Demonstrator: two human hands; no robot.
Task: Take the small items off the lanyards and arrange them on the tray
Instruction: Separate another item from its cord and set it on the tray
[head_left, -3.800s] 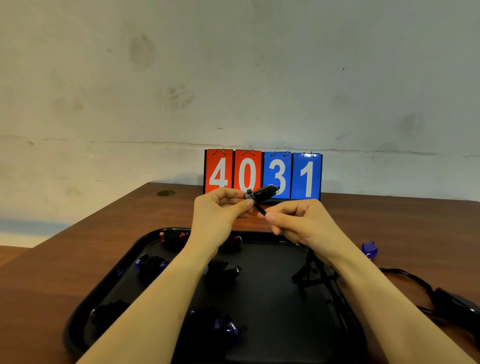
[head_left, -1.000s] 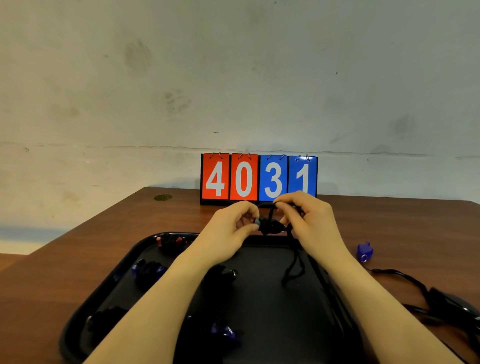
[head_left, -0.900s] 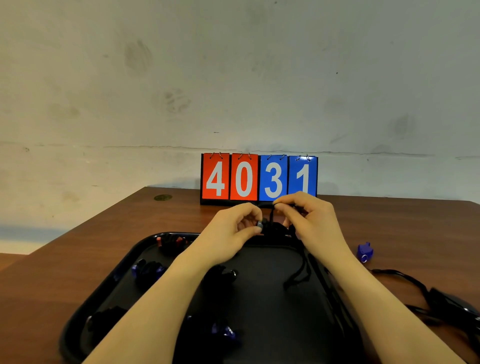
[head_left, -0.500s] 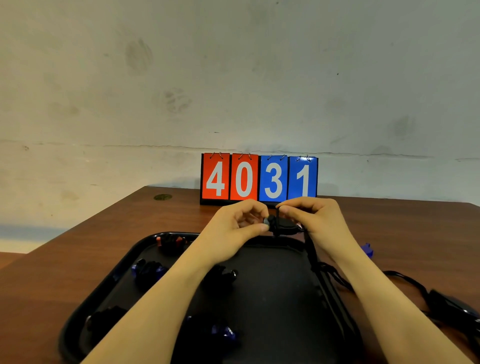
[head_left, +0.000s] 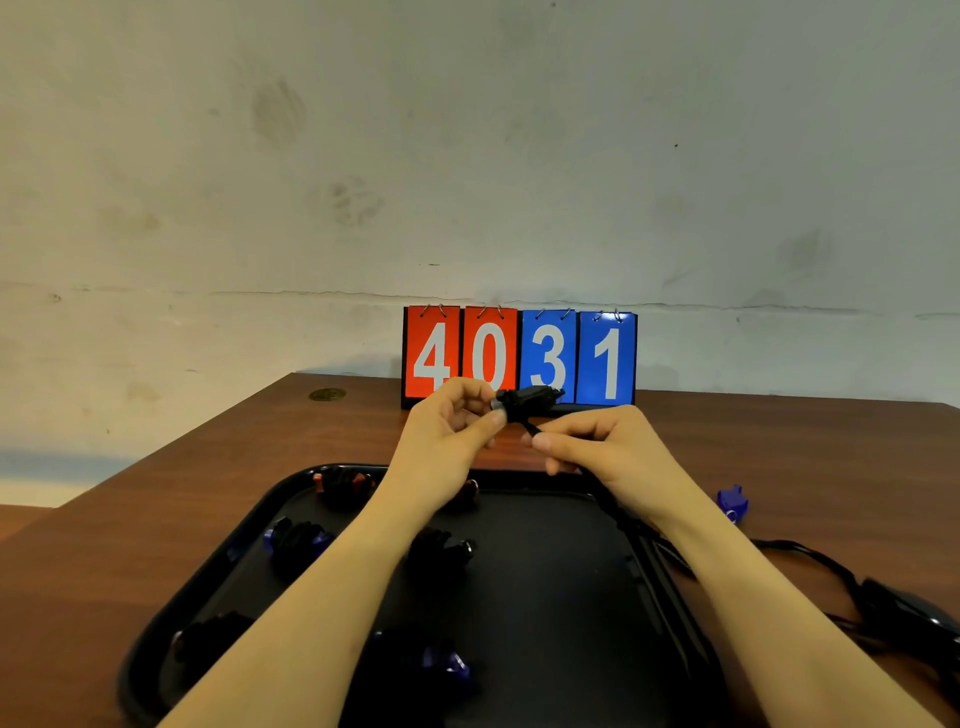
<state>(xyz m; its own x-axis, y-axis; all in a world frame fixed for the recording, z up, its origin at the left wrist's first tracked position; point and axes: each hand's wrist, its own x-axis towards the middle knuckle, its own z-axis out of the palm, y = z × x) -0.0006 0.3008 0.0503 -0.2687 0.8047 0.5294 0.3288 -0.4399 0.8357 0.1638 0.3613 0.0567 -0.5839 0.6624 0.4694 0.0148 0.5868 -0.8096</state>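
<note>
item: small black plastic whistle (head_left: 530, 401), held level above black plastic tray (head_left: 545, 582)
left hand (head_left: 447, 441): fingers pinch whistle's end
right hand (head_left: 608, 447): fingers pinch thin black lanyard cord (head_left: 531, 428) just below it

Bare test room (stained wall (head_left: 363, 156)), wooden table (head_left: 779, 457), flip scoreboard (head_left: 519, 356).

Black item (head_left: 527, 401) now higher, hands apart

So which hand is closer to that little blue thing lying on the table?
Right. The right hand is raised just left of the blue piece; the left hand is farther left, beyond the right hand.
</note>
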